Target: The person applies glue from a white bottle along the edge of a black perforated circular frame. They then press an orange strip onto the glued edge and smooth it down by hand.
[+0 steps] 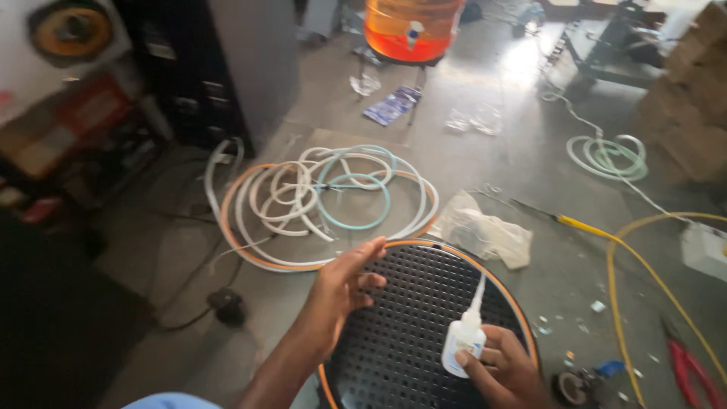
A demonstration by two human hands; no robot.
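A round black perforated panel lies low in the middle of the head view, with an orange strip running around its rim. My left hand rests on the panel's upper left edge, fingers stretched along the strip. My right hand grips a small white squeeze bottle with a long thin nozzle pointing up toward the far rim.
Coils of white, orange and teal flexible tubing lie on the concrete floor beyond the panel. A crumpled plastic bag, a yellow cable, red pliers, another pale coil, an orange water jug and cardboard boxes surround it.
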